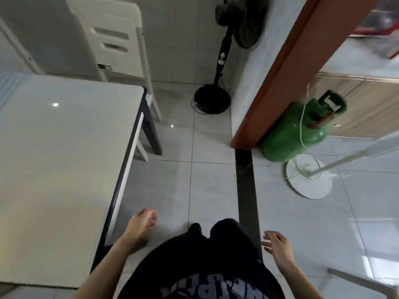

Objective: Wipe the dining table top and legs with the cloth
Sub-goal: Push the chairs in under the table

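Note:
The dining table (pixel 64 160) fills the left side, with a glossy white top and a dark edge. One dark table leg (pixel 152 130) shows at its far right corner. My left hand (pixel 141 226) hangs just right of the table's near edge, fingers loosely curled and holding nothing. My right hand (pixel 278 244) is out to the right over the floor, fingers apart and empty. No cloth is in view.
A white chair (pixel 121 42) stands behind the table. A black standing fan (pixel 218 91) is by the far wall. A brown door frame (pixel 278 83), a green gas cylinder (pixel 295 132) and a white fan base (pixel 308 176) lie to the right on grey tiles.

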`<state>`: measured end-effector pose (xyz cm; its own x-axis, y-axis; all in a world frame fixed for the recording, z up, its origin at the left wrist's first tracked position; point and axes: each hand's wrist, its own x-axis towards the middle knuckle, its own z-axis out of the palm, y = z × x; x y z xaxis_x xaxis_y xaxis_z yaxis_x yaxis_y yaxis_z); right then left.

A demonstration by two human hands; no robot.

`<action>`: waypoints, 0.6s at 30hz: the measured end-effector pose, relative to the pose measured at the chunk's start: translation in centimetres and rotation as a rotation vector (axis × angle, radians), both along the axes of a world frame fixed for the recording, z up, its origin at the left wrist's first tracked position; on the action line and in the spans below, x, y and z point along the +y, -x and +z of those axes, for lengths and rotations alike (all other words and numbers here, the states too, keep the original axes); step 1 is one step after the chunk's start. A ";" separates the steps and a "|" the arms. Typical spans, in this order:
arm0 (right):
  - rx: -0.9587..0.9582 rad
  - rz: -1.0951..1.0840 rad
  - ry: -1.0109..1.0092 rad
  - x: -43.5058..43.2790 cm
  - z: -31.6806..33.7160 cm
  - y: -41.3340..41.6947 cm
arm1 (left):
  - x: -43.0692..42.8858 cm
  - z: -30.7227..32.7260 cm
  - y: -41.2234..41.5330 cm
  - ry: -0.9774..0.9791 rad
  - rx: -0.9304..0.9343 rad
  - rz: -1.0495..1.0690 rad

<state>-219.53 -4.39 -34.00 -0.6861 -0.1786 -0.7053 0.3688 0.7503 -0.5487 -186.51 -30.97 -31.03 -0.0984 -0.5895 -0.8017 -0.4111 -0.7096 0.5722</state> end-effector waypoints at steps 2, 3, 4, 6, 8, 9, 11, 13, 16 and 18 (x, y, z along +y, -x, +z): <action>0.015 0.007 -0.043 -2.4 0.0 2.5 | -3.3 0.3 3.2 0.006 0.012 -0.012; 0.006 0.005 -0.051 -3.7 0.1 3.6 | -4.7 0.3 4.5 0.009 0.013 -0.023; -0.004 0.015 -0.058 -5.0 0.0 4.6 | -6.0 0.1 5.8 0.007 0.018 -0.021; -0.013 0.070 -0.068 -8.4 0.0 6.9 | -8.5 -0.4 8.1 -0.002 0.012 -0.004; -0.026 0.146 -0.076 -12.3 -0.3 9.5 | -10.9 -1.3 10.1 -0.004 -0.025 0.008; -0.034 0.178 -0.071 -14.6 -0.5 11.1 | -12.0 -1.6 11.1 -0.009 -0.040 0.018; -0.032 0.219 -0.052 -19.7 -0.7 14.5 | -14.0 -2.1 12.6 -0.019 -0.050 0.037; -0.072 0.196 -0.042 -25.5 -0.6 18.4 | -15.8 -2.1 13.9 -0.051 -0.068 0.076; -0.117 0.198 -0.027 -34.2 -0.4 23.1 | -18.3 -1.3 15.7 -0.097 -0.072 0.179; -0.126 0.282 -0.004 -40.1 -0.2 25.2 | -20.7 -1.0 16.8 -0.088 -0.083 0.247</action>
<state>-244.74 -44.50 -34.19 -0.5173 -0.3465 -0.7825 0.2108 0.8345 -0.5090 -203.26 -51.63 -31.99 0.1084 -0.5154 -0.8501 -0.2621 -0.8397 0.4756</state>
